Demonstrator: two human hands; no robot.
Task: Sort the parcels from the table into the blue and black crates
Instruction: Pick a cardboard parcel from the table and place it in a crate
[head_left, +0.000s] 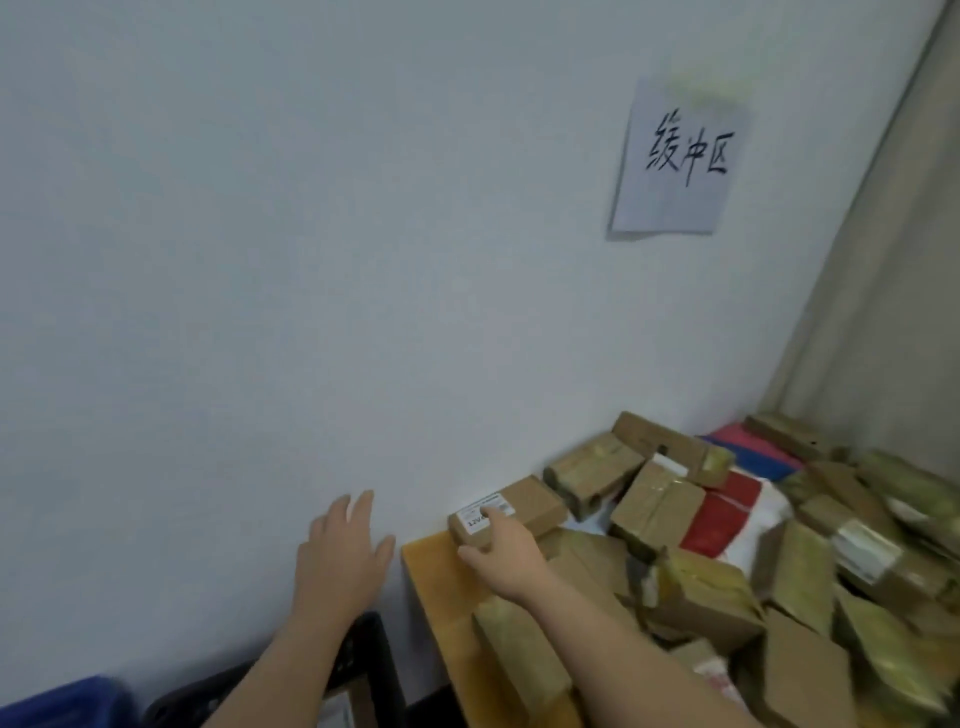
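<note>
A heap of brown cardboard parcels (727, 561) covers a yellow table (436, 582) at the lower right. At the table's far left corner lies a small brown box with a white label (524, 504). My right hand (504, 561) grips its near end, fingers over the label and thumb at the side. My left hand (340, 556) hovers with spread, straight fingers in front of the wall, left of the table, holding nothing. Below it stands a black crate (374, 654), and a blue crate (67, 699) shows at the bottom left corner.
A white wall fills the left and centre, with a paper sign (680, 156) taped high at the right. A red and white bag (727, 514) and a pink and blue item (753, 452) lie among the parcels. A beige curtain (883, 312) hangs at the right.
</note>
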